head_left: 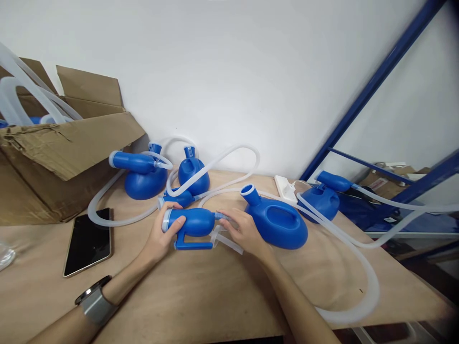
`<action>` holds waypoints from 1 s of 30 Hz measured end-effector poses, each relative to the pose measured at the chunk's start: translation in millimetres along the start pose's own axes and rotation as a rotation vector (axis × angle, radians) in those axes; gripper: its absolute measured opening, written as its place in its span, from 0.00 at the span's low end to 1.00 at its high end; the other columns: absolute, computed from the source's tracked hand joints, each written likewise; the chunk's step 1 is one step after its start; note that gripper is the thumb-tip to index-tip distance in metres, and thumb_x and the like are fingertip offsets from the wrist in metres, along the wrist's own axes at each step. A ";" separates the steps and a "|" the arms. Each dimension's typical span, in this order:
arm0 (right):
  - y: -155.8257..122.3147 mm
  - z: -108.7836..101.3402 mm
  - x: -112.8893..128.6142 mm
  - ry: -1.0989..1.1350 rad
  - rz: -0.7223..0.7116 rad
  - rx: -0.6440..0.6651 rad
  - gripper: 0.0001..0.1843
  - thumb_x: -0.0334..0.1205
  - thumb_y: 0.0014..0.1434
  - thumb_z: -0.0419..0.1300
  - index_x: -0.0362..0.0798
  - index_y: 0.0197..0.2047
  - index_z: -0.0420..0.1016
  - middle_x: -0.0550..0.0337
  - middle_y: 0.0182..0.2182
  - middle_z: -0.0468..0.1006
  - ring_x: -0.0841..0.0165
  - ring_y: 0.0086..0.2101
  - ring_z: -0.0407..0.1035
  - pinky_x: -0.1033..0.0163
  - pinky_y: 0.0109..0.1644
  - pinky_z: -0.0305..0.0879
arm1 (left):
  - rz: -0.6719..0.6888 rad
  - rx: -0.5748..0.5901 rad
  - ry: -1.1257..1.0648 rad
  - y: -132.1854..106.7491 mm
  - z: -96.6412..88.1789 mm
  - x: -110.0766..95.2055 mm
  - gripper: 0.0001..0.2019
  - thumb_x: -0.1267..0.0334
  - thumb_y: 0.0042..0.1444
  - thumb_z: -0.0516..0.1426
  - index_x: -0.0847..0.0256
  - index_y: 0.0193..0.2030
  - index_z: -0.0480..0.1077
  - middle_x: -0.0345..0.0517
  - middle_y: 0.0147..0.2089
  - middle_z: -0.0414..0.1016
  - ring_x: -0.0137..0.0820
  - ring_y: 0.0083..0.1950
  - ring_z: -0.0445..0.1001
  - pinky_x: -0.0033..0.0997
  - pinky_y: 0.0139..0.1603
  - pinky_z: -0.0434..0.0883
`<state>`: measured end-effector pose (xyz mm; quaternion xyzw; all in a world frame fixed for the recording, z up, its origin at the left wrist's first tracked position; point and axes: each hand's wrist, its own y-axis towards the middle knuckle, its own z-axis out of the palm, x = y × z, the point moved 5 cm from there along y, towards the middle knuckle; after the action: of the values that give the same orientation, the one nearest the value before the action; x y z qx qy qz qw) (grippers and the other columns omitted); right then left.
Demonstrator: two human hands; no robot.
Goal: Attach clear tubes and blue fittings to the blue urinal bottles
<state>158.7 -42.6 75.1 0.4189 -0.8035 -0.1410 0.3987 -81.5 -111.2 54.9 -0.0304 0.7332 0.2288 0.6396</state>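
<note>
My left hand (161, 235) grips the wide end of a blue funnel-shaped plastic piece (191, 225) that has a handle on its underside and lies on the wooden table (215, 296). My right hand (244, 231) pinches the narrow end of that piece, where a clear tube (229, 243) joins it. A blue plastic bottle with a handle opening (278, 220) lies just to the right of my right hand. A watch sits on my left wrist.
Two more blue bottles (145, 179) (193, 173) with tubes stand at the back, another (322, 198) at the right edge. A long clear hose (358, 267) loops across the right side. A phone (88, 241) lies left. A cardboard box (53, 157) holds hoses. A blue rack frame (373, 86) rises on the right.
</note>
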 end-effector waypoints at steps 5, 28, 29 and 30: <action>5.1 -4.4 -12.2 0.199 0.201 -0.035 0.22 0.53 0.74 0.53 0.51 0.57 0.81 0.50 0.57 0.82 0.56 0.57 0.75 0.48 0.64 0.70 | -0.175 -0.063 -0.252 13.6 -3.2 22.8 0.21 0.44 0.52 0.66 0.56 0.43 0.70 0.37 0.35 0.65 0.28 0.31 0.65 0.24 0.29 0.66; 2.5 -1.7 -23.2 0.465 0.412 0.076 0.20 0.53 0.60 0.70 0.49 0.49 0.84 0.52 0.48 0.86 0.54 0.50 0.80 0.48 0.57 0.77 | -0.203 -0.007 -0.302 8.0 -3.1 24.0 0.21 0.45 0.53 0.67 0.54 0.48 0.70 0.37 0.39 0.65 0.26 0.30 0.67 0.22 0.26 0.70; 2.9 -1.2 -22.4 0.453 0.405 0.080 0.19 0.52 0.61 0.69 0.49 0.49 0.84 0.52 0.47 0.86 0.55 0.48 0.80 0.48 0.56 0.77 | -0.195 -0.009 -0.294 7.8 -3.6 24.5 0.21 0.46 0.54 0.66 0.54 0.47 0.70 0.37 0.39 0.64 0.25 0.30 0.66 0.22 0.26 0.69; 3.1 -0.9 -21.5 0.426 0.391 0.077 0.20 0.52 0.62 0.69 0.48 0.51 0.84 0.52 0.46 0.86 0.55 0.48 0.80 0.48 0.56 0.77 | -0.188 -0.010 -0.290 7.6 -4.0 25.0 0.20 0.46 0.54 0.66 0.54 0.47 0.71 0.37 0.38 0.64 0.25 0.31 0.66 0.21 0.26 0.69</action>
<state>164.8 -23.8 66.2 0.2910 -0.7719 0.0604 0.5620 -92.2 -99.7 33.6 -0.0689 0.6261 0.1737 0.7570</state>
